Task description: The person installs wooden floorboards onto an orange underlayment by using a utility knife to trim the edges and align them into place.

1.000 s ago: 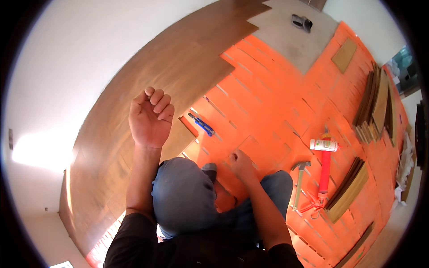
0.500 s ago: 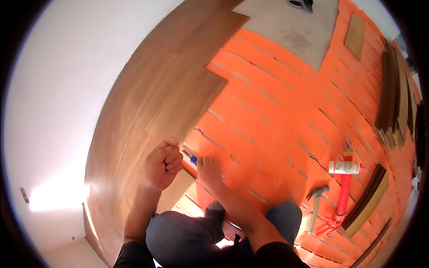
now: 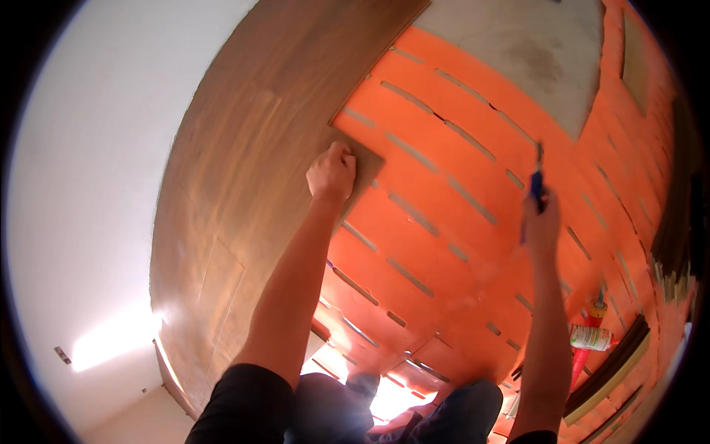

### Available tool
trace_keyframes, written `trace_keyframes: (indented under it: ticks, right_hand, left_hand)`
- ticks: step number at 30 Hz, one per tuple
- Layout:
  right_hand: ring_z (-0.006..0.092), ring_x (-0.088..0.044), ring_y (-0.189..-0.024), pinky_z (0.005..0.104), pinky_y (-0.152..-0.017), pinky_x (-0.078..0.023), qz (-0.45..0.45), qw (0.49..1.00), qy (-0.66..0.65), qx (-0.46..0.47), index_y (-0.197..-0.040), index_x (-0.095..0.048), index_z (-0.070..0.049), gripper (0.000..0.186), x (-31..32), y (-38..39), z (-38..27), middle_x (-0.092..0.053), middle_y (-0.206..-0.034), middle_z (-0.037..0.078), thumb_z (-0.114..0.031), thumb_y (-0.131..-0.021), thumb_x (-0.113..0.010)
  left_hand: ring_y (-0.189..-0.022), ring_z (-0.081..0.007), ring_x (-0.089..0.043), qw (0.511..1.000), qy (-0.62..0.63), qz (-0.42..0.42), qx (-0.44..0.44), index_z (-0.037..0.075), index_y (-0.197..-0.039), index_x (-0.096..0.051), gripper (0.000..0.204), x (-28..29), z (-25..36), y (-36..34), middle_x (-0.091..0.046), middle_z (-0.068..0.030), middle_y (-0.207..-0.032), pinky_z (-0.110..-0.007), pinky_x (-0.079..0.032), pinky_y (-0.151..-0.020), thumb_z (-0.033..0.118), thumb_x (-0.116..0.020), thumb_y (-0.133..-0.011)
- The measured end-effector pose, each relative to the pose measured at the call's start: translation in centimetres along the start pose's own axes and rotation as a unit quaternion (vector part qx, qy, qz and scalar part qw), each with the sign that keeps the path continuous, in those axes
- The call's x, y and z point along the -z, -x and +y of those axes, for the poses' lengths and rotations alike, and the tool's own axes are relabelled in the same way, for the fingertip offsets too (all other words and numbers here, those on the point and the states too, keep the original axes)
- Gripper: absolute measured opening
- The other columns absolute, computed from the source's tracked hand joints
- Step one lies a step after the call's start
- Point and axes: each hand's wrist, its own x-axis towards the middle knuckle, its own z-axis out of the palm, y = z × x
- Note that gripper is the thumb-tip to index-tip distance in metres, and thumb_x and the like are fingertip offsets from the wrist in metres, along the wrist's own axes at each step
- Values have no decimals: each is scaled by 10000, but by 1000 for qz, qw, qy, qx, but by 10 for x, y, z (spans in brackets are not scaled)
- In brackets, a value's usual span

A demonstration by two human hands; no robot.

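The underlay (image 3: 473, 240), orange and slotted, spreads across the middle and right. Along its left side lies the wood floor (image 3: 244, 148), brown, with a stepped edge, and beyond that rises the white wall (image 3: 96, 185). At the top is a patch of bare grey floor (image 3: 510, 52). A dark stack (image 3: 674, 200) of planks stands near the right rim; a single board (image 3: 634, 63) lies above it, a small pile (image 3: 610, 374) of planks below. The person's knees (image 3: 329, 407) are at the lower edge. Just left of the pile is a red caulking gun (image 3: 578, 366), with a white tube (image 3: 592, 337) across it.

The left hand (image 3: 331, 174) is clenched in a fist at the end of the wood floor's step; whether it presses down, I cannot tell. The right hand (image 3: 543, 214), slightly blurred, is over the underlay, fingers wrapped around the blue knife (image 3: 537, 185), whose blade end points away from the person.
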Motion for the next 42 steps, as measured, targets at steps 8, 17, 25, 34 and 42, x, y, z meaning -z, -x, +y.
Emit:
trace_keyframes:
  ticks: [8,17,25,34,42]
  right_hand:
    - [118,-545,-527,303,-465,-468,87,991,-97,-15,-972,-545,-69,239,16,-124,42,-534,-689,23,-279,-1030,-643]
    - [104,-527,-527,301,-442,-455,121,987,-90,-53,-1007,-498,-86,123,-1,-107,25,-499,-683,-2,-170,-1067,-566]
    - [118,-541,-468,302,-420,-467,127,987,-82,-50,-1045,-491,-40,131,-2,-89,55,-526,-641,16,-104,-1014,-601]
    - [165,-591,-496,315,-463,-482,139,989,42,-20,-1004,-508,-37,208,7,-78,92,-563,-655,47,-175,-979,-662]
    - [100,-574,-538,273,-458,-493,99,994,50,-10,-1042,-502,-63,130,10,-80,78,-571,-753,20,-122,-1016,-615]
  left_hand:
    - [-737,-371,-685,998,14,-6,-64,151,-917,-650,79,-4,2,1,-708,-108,-807,-498,-532,-640,155,-571,-927]
    - [-743,-356,-689,997,-6,-59,-49,161,-952,-676,95,-2,-12,9,-700,-106,-807,-491,-543,-630,166,-616,-878]
    - [-667,-346,-665,993,8,-86,-83,124,-877,-673,80,15,-17,5,-686,-114,-778,-463,-538,-599,111,-600,-849]
    - [-655,-251,-595,981,122,-148,29,15,-924,-620,300,-33,110,-276,-601,-164,-738,-428,-476,-619,255,-499,-1056]
    - [-604,-328,-662,980,-2,-21,-200,167,-939,-701,159,-99,126,-341,-685,-89,-711,-460,-514,-546,169,-543,-962]
